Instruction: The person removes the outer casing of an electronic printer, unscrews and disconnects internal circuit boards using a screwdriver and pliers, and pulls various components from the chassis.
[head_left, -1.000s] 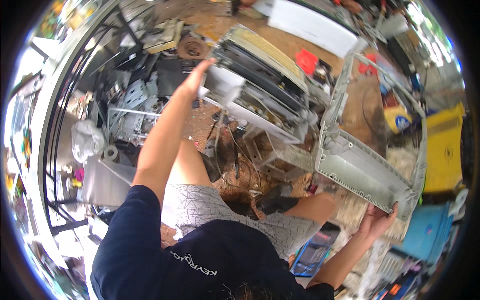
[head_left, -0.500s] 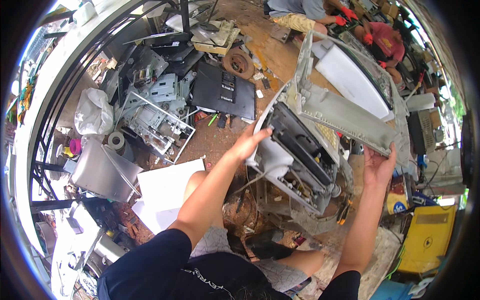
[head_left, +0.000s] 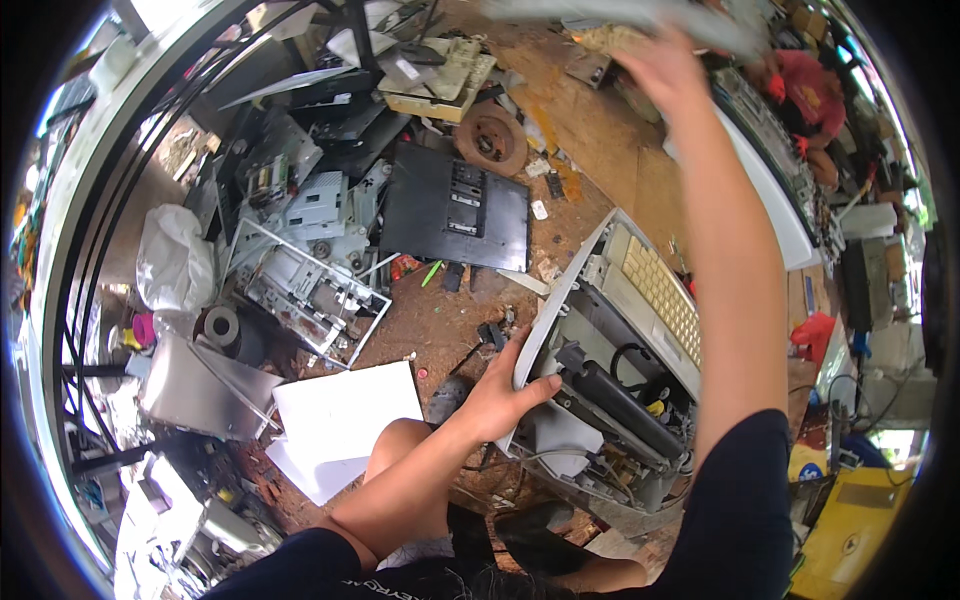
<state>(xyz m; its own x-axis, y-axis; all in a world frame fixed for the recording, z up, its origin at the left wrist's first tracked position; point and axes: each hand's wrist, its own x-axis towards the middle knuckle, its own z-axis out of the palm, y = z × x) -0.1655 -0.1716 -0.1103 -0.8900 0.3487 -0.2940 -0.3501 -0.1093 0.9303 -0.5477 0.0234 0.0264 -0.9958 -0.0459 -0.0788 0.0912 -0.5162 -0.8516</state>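
My left hand (head_left: pixel 510 395) grips the near-left rim of an open printer body (head_left: pixel 585 440), thumb over the edge. Inside the light grey casing a black roller (head_left: pixel 625 410), cables and small parts are exposed. Along its far right side runs a cream slatted panel (head_left: pixel 660 290). My right arm stretches far forward, past the printer. A grey plastic cover (head_left: pixel 640 14), smeared by motion, is at the top edge, right by my right hand (head_left: pixel 665 75). That hand's fingers are blurred, so whether they still hold the cover cannot be made out.
A black flat panel (head_left: pixel 420 205), a metal chassis (head_left: pixel 310 290) and white sheets (head_left: pixel 345 415) lie to the left. A rusty round part (head_left: pixel 490 137) sits farther off. A co-worker in red (head_left: pixel 815 100) is at the far right. A yellow case (head_left: pixel 850 530) stands near right.
My right hand has swung from the printer's right side far forward, and the grey cover has come off the printer with it. My left hand stays on the rim; the printer's inside shows more.
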